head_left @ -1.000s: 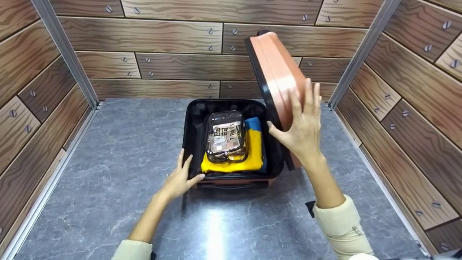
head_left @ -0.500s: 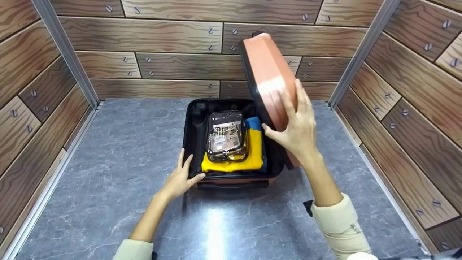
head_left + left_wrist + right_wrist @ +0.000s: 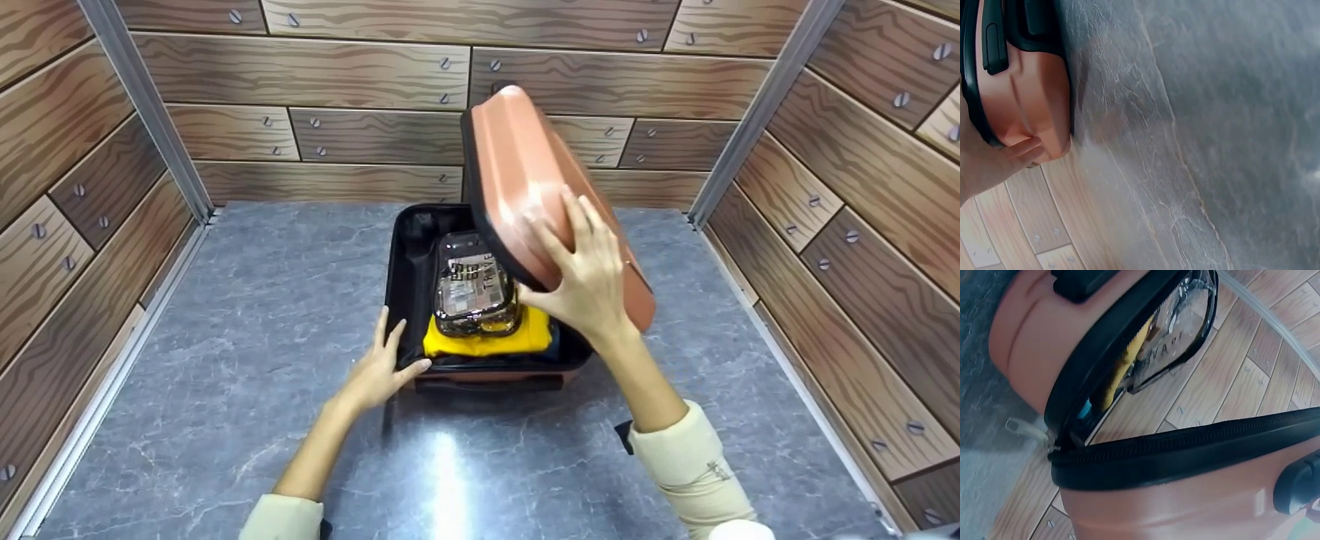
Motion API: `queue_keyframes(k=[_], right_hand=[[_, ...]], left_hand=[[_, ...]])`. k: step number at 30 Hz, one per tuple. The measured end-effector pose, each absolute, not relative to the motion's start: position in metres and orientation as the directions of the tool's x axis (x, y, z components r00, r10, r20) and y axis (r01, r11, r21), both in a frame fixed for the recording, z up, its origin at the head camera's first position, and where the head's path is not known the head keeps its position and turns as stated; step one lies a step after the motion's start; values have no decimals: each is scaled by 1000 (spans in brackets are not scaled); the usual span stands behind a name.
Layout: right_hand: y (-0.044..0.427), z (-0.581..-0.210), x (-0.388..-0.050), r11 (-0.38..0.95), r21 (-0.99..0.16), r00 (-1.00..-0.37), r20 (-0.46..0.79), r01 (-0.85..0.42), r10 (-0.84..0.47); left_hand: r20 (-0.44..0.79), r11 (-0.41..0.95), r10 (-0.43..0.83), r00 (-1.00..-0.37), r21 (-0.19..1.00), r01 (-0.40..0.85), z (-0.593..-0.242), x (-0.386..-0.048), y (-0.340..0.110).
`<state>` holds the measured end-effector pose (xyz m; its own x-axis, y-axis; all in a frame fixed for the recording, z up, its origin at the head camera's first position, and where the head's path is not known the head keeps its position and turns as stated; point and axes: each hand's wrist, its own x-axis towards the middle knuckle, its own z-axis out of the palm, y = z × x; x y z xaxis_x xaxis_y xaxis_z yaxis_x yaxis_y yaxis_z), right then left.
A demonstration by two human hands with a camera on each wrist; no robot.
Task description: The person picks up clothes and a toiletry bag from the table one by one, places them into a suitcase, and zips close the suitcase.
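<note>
An orange hard-shell suitcase stands with its black-lined base (image 3: pixel 405 292) on the floor and its lid (image 3: pixel 517 169) tilted over the right side. Inside the base, a clear black-edged pouch (image 3: pixel 472 292) lies on folded yellow cloth (image 3: pixel 487 345); part of the pouch is under the lid. My left hand (image 3: pixel 375 375) rests with spread fingers on the front left corner; in the left wrist view its fingers (image 3: pixel 1024 152) touch the shell. My right hand (image 3: pixel 589 281) has long, spread fingers against the lid's outer shell, with the thumb beside its black rim. The right wrist view shows the zipper pull (image 3: pixel 1024 430).
Grey marbled floor (image 3: pixel 285 270) surrounds the suitcase. Wood-patterned walls (image 3: pixel 322 75) stand at the back and on both sides, with metal strips along their corners and lower edges. A carry handle (image 3: pixel 487 382) is on the base's near side.
The lid has swung left and lower over the base, covering the blue cloth's upper part and some of the pouch. My right hand has moved left with it; my left hand has stayed at the corner.
</note>
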<state>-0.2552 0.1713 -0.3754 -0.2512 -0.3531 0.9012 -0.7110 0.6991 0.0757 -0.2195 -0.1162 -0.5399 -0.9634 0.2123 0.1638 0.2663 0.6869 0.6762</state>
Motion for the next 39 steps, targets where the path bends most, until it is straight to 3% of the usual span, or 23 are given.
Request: queue_keyframes(k=[16,28,39], right_hand=[[143,-394,-254,677,215,-266,803,-704,-533],[122,-415,-253,601,319,-171,768,-733,-617],[102,-441,-251,534,437,-167,640,-724,-750]], left_hand=[[167,652,223,-960,706,275,-541,-222,-119],[142,597,238,-961,759,260,-543,-224,-126],[247,476,264,-932,807,349,-543,-228,-128]])
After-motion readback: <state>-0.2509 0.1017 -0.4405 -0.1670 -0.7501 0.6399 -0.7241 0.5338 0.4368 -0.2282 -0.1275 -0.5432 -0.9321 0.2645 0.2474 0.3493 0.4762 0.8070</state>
